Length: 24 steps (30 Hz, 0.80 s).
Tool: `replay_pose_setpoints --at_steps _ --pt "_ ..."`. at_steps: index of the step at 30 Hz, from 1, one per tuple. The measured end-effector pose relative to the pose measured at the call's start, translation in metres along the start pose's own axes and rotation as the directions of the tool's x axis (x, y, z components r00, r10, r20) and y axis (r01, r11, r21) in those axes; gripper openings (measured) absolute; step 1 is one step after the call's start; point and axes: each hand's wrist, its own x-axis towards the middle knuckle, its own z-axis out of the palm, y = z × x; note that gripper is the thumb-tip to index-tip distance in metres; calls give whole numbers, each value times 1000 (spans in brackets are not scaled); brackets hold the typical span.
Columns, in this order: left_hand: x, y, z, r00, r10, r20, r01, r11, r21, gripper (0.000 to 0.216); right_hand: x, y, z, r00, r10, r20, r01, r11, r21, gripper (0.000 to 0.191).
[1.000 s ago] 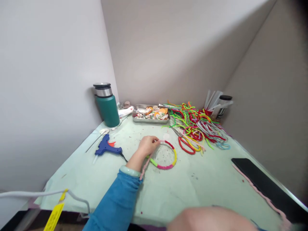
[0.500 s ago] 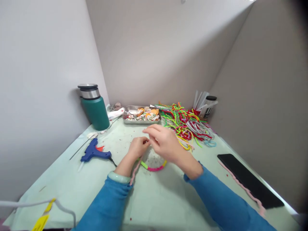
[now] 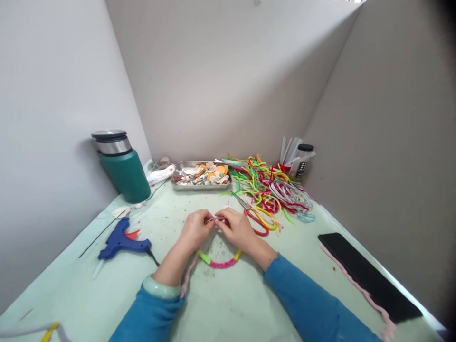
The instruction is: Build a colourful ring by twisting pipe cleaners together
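My left hand and my right hand meet fingertip to fingertip over the table, both pinched closed. Between them runs a thin pale strand at the far side of a ring. The ring's near side shows fuzzy wrapping in green, magenta and yellow; my hands cover much of its other sides. A pink pipe cleaner trails from under my left hand toward the left sleeve. Its other end is hidden by the fingers. Red-handled scissors lie just beyond my right hand.
A blue glue gun lies at left, near a green bottle. At the back stand a metal tray of small pieces, a heap of pipe cleaners and a black-lidded jar. A black phone-like slab lies right, a pink pipe cleaner along it.
My right hand has come down from its raised position, and its fingertips have closed against those of my left hand. The scissors have come into sight. The view has shifted slightly.
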Motion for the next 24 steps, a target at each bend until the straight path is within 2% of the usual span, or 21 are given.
replay_pose_setpoints --at_steps 5,10,14,17,20,24 --pt "-1 1 2 998 62 -16 -60 993 99 10 0 0 0 1000 6 18 -5 998 -67 9" --pt "-1 2 3 995 95 3 -95 992 83 11 -1 -1 -2 999 -5 35 9 996 -89 10" --pt "-1 0 2 997 40 67 -37 999 -39 14 -1 2 -3 999 -21 32 24 995 -96 9" --pt "-1 -1 1 995 -15 97 35 977 -210 22 -1 6 -3 999 -20 28 22 996 -90 6" --pt "0 2 -2 979 -112 171 180 867 -464 31 -1 9 -5 999 -34 23 35 998 -61 6" --pt "-2 10 -12 898 -270 347 439 583 -683 28 -1 10 -7 998 -55 0 55 998 -17 8"
